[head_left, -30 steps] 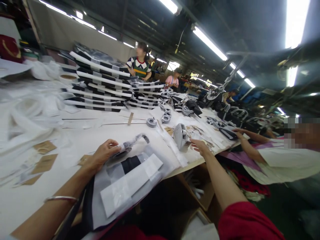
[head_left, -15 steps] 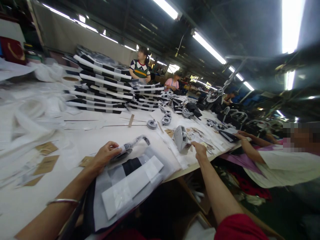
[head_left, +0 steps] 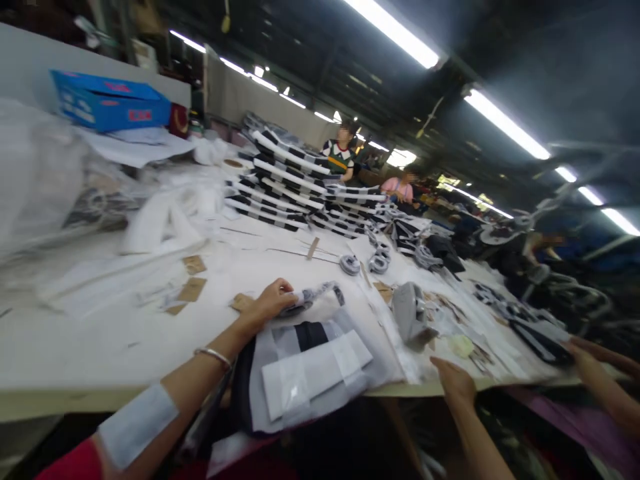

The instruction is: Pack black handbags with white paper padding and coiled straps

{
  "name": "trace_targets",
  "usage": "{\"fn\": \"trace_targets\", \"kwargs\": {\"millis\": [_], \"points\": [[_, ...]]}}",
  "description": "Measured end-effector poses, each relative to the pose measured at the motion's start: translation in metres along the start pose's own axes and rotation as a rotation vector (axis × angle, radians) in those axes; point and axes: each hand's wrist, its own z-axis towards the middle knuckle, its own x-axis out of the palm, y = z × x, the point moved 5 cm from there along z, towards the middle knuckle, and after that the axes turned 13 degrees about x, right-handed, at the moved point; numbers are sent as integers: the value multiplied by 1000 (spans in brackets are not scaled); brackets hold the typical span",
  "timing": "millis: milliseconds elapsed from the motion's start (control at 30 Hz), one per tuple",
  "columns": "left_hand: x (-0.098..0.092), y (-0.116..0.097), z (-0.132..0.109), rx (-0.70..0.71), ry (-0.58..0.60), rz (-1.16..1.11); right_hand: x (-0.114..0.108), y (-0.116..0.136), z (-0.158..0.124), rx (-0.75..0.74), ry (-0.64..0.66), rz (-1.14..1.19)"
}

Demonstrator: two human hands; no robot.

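Note:
My left hand (head_left: 273, 300) is closed around the wrapped handle (head_left: 313, 297) of a grey and black bag (head_left: 260, 353). The bag lies at the table's front edge, partly over it. A folded white sheet (head_left: 315, 373) is fixed across its front, with shiny clear patches on it. My right hand (head_left: 455, 383) is just below and right of a grey tape dispenser (head_left: 407, 313), apart from it. Its fingers are pressed together, pointing left; anything between them is too blurred to make out. A pale rectangular patch (head_left: 137, 423) lies on my left forearm.
Striped black and white pieces (head_left: 290, 180) are stacked at the back. Grey rolls (head_left: 349, 265), brown cards (head_left: 193, 289) and white sheeting (head_left: 165, 220) lie on the table (head_left: 240, 267). A blue box (head_left: 110, 100) stands far left. A co-worker's hands (head_left: 585, 353) hold a dark piece at right.
The view has swung left, bringing in the blue box and my left forearm's patch. My right hand has moved from the dispenser's front down toward the table edge. My left hand keeps the handle.

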Motion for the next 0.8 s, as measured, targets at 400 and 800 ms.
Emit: {"fn": "trace_targets", "kwargs": {"millis": [400, 800], "points": [[3, 2, -1, -6, 17, 29, 59, 218, -219, -382, 799, 638], [2, 0, -2, 74, 21, 45, 116, 233, -219, -327, 832, 647]]}}
